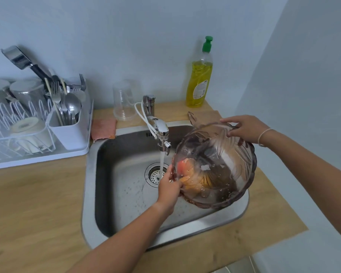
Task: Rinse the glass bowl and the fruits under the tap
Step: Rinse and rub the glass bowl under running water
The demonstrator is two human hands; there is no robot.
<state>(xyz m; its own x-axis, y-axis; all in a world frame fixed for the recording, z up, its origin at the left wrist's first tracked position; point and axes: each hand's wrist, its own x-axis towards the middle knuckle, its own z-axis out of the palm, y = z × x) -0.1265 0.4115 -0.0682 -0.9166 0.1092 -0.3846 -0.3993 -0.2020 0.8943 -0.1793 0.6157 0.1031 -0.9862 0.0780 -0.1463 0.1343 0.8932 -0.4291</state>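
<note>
Over the sink basin: a glass bowl (220,166) is held tilted on its side above the right half of the sink (126,219), its opening turned toward the tap.
Worktop: a wooden worktop (28,203) is seen around the sink, which is set near the right end.
Left hand (168,187): fingers are closed on the lower left rim of the bowl, just beside the water stream.
Fruits (189,175): orange and red fruit is seen through the glass, lying against the lowest part of the bowl near the left hand; how many pieces cannot be told.
Water (162,162): a stream is running from the tap down onto the drain strainer (156,174), just left of the bowl's rim.
Right hand (244,129): fingers are clasped over the upper far rim of the bowl; a thin band is worn at the wrist.
Tap (159,129): a chrome tap is mounted at the back edge of the sink.
Back edge of the worktop: a pink sponge cloth (103,129), an upturned clear container (124,100) and a bottle of yellow dish soap (200,75) are placed along it.
Left end: a white dish rack (37,123) with cutlery and cups is stood there.
</note>
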